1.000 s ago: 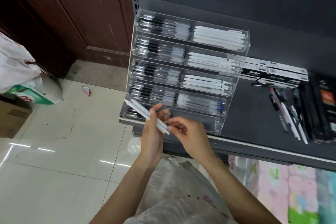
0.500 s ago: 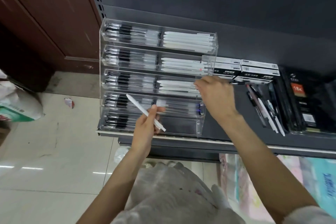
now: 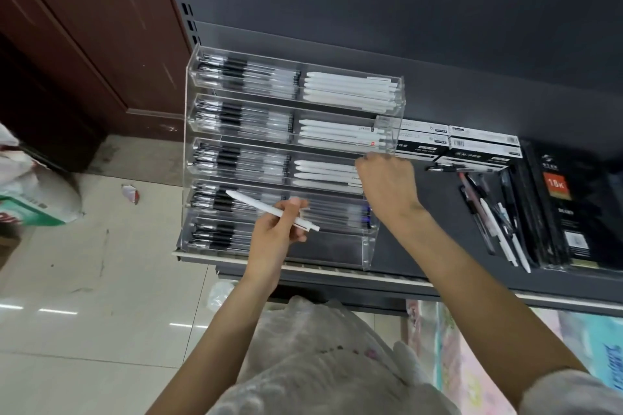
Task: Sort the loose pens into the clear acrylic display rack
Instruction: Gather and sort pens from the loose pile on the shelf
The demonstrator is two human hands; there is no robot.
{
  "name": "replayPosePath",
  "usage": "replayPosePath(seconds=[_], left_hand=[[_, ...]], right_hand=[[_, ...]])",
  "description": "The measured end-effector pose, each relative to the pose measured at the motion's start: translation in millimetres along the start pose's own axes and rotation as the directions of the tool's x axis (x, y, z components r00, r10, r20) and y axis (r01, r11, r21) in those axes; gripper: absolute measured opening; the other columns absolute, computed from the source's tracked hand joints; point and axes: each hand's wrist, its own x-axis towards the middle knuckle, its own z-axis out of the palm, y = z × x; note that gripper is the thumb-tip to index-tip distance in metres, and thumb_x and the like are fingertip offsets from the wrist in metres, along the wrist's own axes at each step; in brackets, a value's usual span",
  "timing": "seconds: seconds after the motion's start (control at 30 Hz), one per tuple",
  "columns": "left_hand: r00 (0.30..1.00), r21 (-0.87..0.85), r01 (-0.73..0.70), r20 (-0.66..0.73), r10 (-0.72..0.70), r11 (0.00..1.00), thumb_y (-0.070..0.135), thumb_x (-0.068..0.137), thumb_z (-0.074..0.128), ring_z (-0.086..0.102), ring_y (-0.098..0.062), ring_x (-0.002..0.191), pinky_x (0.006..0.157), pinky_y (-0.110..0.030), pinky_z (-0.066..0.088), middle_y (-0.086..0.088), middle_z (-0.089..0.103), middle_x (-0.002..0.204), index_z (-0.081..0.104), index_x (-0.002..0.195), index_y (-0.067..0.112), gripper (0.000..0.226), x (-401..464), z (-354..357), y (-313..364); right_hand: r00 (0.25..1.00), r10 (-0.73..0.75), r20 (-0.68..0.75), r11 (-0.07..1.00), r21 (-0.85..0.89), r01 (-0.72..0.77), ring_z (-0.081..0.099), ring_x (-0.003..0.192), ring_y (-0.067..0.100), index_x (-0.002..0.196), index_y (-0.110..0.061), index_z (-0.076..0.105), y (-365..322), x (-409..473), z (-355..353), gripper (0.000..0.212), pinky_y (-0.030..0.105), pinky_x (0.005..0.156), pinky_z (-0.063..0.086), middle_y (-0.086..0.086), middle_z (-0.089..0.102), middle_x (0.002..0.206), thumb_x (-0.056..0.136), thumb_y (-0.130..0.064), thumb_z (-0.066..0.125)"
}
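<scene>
pinching white pen (image 3: 271, 210) in left hand (image 3: 276, 232); right hand (image 3: 387, 184) curled at rack (image 3: 290, 158) third tier, grip unclear

The acrylic rack (image 3: 387, 104) is clear; its left compartments hold clear pens with black grips (image 3: 232, 114), its right ones white pens (image 3: 350, 91). Right of the rack, black-and-white boxes (image 3: 482, 145) and a black pack with an orange label (image 3: 556, 184) sit on a dark grey shelf (image 3: 421, 239)

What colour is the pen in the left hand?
White, seen clearly in the head view: the pen held in the left hand.
</scene>
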Motion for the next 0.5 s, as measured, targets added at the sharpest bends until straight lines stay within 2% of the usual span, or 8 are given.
replayPosePath(seconds=[0.1,0.13,0.17,0.23,0.3,0.4,0.47,0.5], left_hand=[[1.0,0.003,-0.004,0.005,0.004,1.0,0.026,0.095,0.052,0.055,-0.006,0.053,0.063,-0.016,0.052,0.004,0.053,0.056,0.069,0.093,0.007,0.026,1.6,3.3,1.0],[1.0,0.0,-0.004,0.007,0.004,1.0,0.027,0.094,0.053,0.057,-0.006,0.055,0.064,-0.016,0.053,0.003,0.054,0.057,0.069,0.093,0.007,0.025,2.0,4.2,1.5],[1.0,-0.005,-0.008,0.011,0.008,1.0,0.027,0.094,0.054,0.058,-0.008,0.057,0.065,-0.017,0.053,0.002,0.055,0.058,0.068,0.094,0.005,0.026,2.7,5.6,2.3],[0.999,-0.001,-0.025,0.031,0.025,1.0,0.026,0.093,0.055,0.059,-0.012,0.06,0.065,-0.019,0.054,0.0,0.058,0.061,0.065,0.098,-0.002,0.03,4.0,10.2,2.5],[0.997,0.028,-0.054,0.065,0.052,0.998,0.025,0.094,0.055,0.063,-0.016,0.065,0.068,-0.022,0.055,-0.007,0.063,0.067,0.064,0.097,-0.004,0.031,3.2,18.4,4.7],[0.983,0.063,-0.096,0.166,0.084,0.993,0.032,0.092,0.054,0.069,-0.022,0.074,0.072,-0.029,0.057,-0.017,0.068,0.077,0.066,0.088,-0.001,0.035,2.6,29.2,9.3],[0.968,0.367,-0.201,0.215,0.127,0.908,0.053,0.089,0.046,0.068,-0.017,0.067,0.067,-0.03,0.056,-0.007,0.069,0.071,0.067,0.083,0.008,0.05,6.3,27.9,13.5],[0.953,0.577,-0.296,0.236,0.192,0.761,0.063,0.089,0.038,0.066,-0.017,0.063,0.064,-0.031,0.054,-0.004,0.068,0.067,0.067,0.082,0.012,0.06,9.1,23.6,16.0]], right_hand=[[0.982,0.081,-0.17,0.991,0.115,-0.062,0.059,0.057,0.017,0.082,-0.011,0.064,2.9,-5.5,4.0,0.031,0.021,0.044,0.033,0.001,0.062,0.072,0.059,0.004,0.078],[0.958,0.124,-0.257,0.966,0.253,-0.057,0.061,0.056,0.018,0.081,-0.011,0.066,5.0,-11.0,6.6,0.025,0.02,0.045,0.038,0.002,0.064,0.07,0.062,-0.003,0.08],[0.95,0.139,-0.28,0.905,0.425,-0.007,0.064,0.062,0.019,0.087,-0.012,0.068,4.2,-18.6,9.2,0.015,0.024,0.051,0.048,0.002,0.067,0.076,0.074,-0.012,0.076],[0.977,0.13,-0.172,0.653,0.756,0.046,0.068,0.075,0.013,0.101,-0.02,0.069,-5.9,-39.4,6.7,0.016,0.033,0.067,0.056,-0.004,0.072,0.088,0.087,-0.027,0.065],[0.987,0.11,-0.115,0.507,0.861,0.043,0.066,0.077,0.005,0.1,-0.029,0.07,-20.0,-58.7,1.7,0.017,0.033,0.07,0.056,-0.013,0.072,0.089,0.085,-0.033,0.067],[0.965,0.197,-0.175,0.489,0.871,0.059,0.061,0.066,0.003,0.091,-0.027,0.072,-24.1,-68.5,10.9,0.012,0.035,0.062,0.054,-0.013,0.071,0.08,0.08,-0.023,0.073],[0.925,0.298,-0.235,0.555,0.831,0.032,0.06,0.065,0.008,0.091,-0.025,0.072,-10.3,-65.4,17.6,0.013,0.034,0.059,0.053,-0.009,0.071,0.078,0.079,-0.021,0.074],[0.895,0.35,-0.275,0.602,0.798,0.01,0.061,0.069,0.012,0.091,-0.024,0.073,-0.3,-62.1,20.7,0.013,0.032,0.061,0.052,-0.008,0.071,0.08,0.079,-0.021,0.074]])
